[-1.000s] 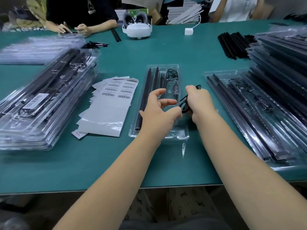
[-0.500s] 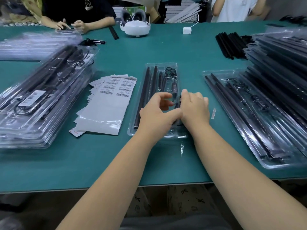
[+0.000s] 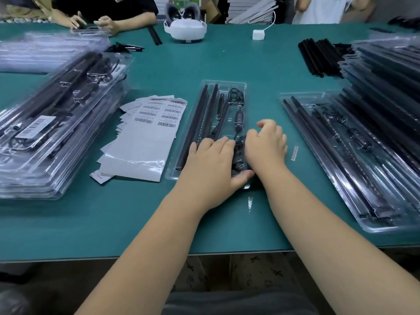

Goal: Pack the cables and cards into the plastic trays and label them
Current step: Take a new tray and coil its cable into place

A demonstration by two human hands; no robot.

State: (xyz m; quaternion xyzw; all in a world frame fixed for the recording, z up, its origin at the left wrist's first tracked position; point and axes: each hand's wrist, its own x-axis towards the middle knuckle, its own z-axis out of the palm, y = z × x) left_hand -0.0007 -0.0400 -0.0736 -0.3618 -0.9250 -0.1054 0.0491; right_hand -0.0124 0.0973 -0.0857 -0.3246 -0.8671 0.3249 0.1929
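Thin clear tray (image 3: 205, 87) looks light & flexy, black cable (image 3: 238, 146) limp: left hand (image 3: 211, 164) flat, pressing; right hand (image 3: 266, 144) curled on cable, so lift tray by rims.

The table (image 3: 159, 223) is showing plain teal-green. The tray (image 3: 223, 84) at centre is showing clear plastic, with black strips (image 3: 200, 119) and a black cable (image 3: 237, 133) lying inside. At nine o'clock, white labels (image 3: 147, 135) are showing black barcodes. Clear stacks (image 3: 45, 133) at nine and three o'clock are holding black contents. At twelve o'clock a white headset (image 3: 185, 30) is wearing grey furry ears, and a white cube (image 3: 258, 34) is sitting just right.
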